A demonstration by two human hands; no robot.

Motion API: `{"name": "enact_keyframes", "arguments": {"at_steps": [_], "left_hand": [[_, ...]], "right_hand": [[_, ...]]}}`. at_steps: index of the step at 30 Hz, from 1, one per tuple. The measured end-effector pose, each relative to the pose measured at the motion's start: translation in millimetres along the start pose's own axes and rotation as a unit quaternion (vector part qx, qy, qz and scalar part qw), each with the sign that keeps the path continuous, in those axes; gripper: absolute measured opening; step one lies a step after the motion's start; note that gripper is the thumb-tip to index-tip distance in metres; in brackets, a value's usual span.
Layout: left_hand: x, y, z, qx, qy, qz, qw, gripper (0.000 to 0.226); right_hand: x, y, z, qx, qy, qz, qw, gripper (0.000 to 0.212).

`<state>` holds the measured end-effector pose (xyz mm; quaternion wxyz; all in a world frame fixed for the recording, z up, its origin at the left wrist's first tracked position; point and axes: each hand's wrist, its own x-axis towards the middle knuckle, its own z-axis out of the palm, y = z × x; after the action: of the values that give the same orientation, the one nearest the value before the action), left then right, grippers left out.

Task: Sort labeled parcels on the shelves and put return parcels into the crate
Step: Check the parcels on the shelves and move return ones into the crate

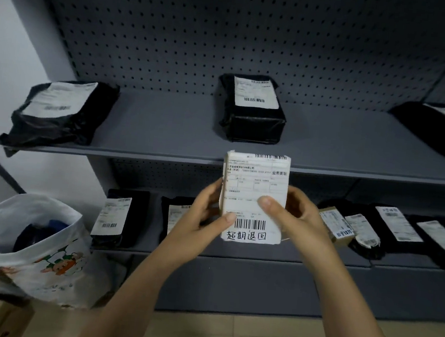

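Before the lower shelf (248,252), gripping the white parcel (255,182) upright with fingers (267,202) of left hand (205,216) and right hand (301,217), probably to read its return marking (246,235).

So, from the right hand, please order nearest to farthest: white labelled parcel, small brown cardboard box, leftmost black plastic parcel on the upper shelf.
1. White labelled parcel: held in the right hand.
2. Small brown cardboard box: lower shelf, just right.
3. Leftmost black plastic parcel: upper shelf, far left.
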<state>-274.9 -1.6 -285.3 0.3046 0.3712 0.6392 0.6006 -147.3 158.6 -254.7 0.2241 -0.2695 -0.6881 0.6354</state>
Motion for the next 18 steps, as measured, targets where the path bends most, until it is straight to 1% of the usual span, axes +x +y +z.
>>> {"name": "enact_keyframes", "arguments": {"at_steps": [4, 9, 15, 18], "left_hand": [[5.3, 17.5, -4.5, -0.029, 0.022, 0.039, 0.999, 0.065], [12.5, 39.0, -14.1, -0.079, 0.042, 0.045, 0.995, 0.058], [19.9, 56.0, -23.7, -0.097, 0.031, 0.053, 0.993, 0.057], [22.9, 59.3, -27.8, -0.097, 0.02, 0.058, 0.993, 0.057]], "right_hand": [[-3.0, -20.1, 7.6, 0.033, 0.012, -0.026, 0.999, 0.057], [-7.5, -26.7, 9.5, 0.028, -0.021, -0.06, 0.998, 0.057], [-6.7, -34.2, 15.9, 0.026, -0.008, -0.086, 0.996, 0.052], [-5.5, -36.9, 18.0, 0.031, -0.001, -0.09, 0.995, 0.055]]}}
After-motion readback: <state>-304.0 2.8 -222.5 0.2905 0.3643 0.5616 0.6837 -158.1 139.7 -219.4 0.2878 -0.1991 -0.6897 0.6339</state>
